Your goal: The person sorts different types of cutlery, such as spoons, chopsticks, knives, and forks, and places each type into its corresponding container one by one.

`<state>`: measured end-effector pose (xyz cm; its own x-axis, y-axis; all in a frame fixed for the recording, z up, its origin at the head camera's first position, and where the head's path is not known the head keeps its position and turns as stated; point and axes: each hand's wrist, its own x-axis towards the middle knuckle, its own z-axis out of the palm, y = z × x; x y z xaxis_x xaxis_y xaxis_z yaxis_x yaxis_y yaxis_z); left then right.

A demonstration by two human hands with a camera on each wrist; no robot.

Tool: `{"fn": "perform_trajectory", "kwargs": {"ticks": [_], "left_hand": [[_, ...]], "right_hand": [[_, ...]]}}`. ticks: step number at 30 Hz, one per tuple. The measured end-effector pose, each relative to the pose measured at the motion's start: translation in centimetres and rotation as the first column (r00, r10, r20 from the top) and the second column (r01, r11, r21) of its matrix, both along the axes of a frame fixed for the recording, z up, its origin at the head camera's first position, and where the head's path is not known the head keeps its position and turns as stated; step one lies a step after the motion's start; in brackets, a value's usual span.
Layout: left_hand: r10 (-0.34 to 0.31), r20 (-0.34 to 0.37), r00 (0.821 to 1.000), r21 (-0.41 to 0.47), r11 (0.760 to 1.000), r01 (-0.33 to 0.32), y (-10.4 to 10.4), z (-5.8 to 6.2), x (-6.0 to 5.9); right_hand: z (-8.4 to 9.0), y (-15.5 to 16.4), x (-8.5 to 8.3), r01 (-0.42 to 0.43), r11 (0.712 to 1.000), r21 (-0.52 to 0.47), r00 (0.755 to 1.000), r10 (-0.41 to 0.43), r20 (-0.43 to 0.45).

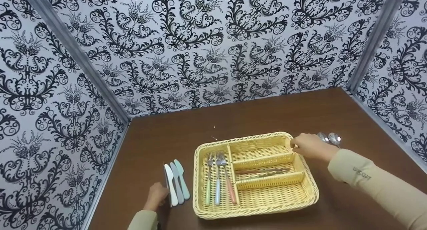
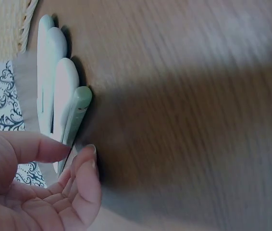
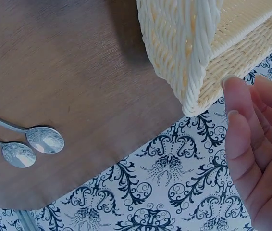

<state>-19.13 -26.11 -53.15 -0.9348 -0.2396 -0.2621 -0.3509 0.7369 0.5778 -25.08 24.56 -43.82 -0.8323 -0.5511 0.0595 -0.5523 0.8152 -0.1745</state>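
Observation:
At the left, my left hand (image 1: 157,194) pinches a green-handled table knife (image 2: 80,107) between thumb and fingers, tipped on its edge. Right beside it lie a white knife (image 1: 170,183), a grey-blue knife (image 1: 177,185) and a pale green knife (image 1: 182,181). My right hand (image 1: 310,146) hovers at the far right corner of the yellow wicker basket (image 1: 257,208), fingers loosely bent, nothing showing between them. Forks with green (image 1: 208,191), blue (image 1: 218,191) and pink (image 1: 231,191) handles lie in the basket's left compartment.
Brown sticks (image 1: 263,171) lie in the basket's middle right compartment. Two metal spoons (image 3: 45,139) rest on the brown table (image 1: 160,133), right of the basket. Patterned walls (image 1: 200,50) enclose the table at the back and sides.

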Motion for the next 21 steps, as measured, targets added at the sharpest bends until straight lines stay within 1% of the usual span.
{"fn": "perform_trajectory", "kwargs": {"ticks": [3, 7, 10, 16, 19, 21], "left_hand": [[0.011, 0.002, 1.0, 0.008, 1.0, -0.011, 0.2, 0.0, -0.1], [-0.026, 0.003, 1.0, -0.035, 0.999, 0.026, 0.8, 0.1, 0.1], [-0.04, 0.003, 0.999, -0.064, 0.997, 0.04, 1.1, 0.3, 0.2], [-0.018, 0.001, 1.0, -0.071, 0.997, 0.018, 1.2, 0.4, 0.3], [-0.024, -0.004, 1.0, -0.073, 0.997, 0.023, 1.1, 0.3, 0.2], [-0.016, 0.009, 1.0, -0.074, 0.997, 0.016, 1.0, 0.2, 0.1]], "right_hand": [[0.0, 0.1, 0.0, 0.008, 1.0, -0.005, 1.0, -0.008, 0.004], [0.0, 0.0, 0.1, -0.002, 1.0, 0.006, 1.0, 0.002, 0.0], [0.0, -0.1, 0.2, -0.019, 1.0, 0.016, 1.0, 0.019, -0.009], [-0.3, -0.2, 0.1, -0.029, 0.999, 0.021, 1.0, 0.029, -0.01], [-0.4, -0.2, 0.1, -0.033, 0.999, 0.016, 0.999, 0.033, -0.012], [-0.5, -0.1, 0.2, -0.038, 0.999, 0.01, 0.999, 0.038, -0.013]]}}
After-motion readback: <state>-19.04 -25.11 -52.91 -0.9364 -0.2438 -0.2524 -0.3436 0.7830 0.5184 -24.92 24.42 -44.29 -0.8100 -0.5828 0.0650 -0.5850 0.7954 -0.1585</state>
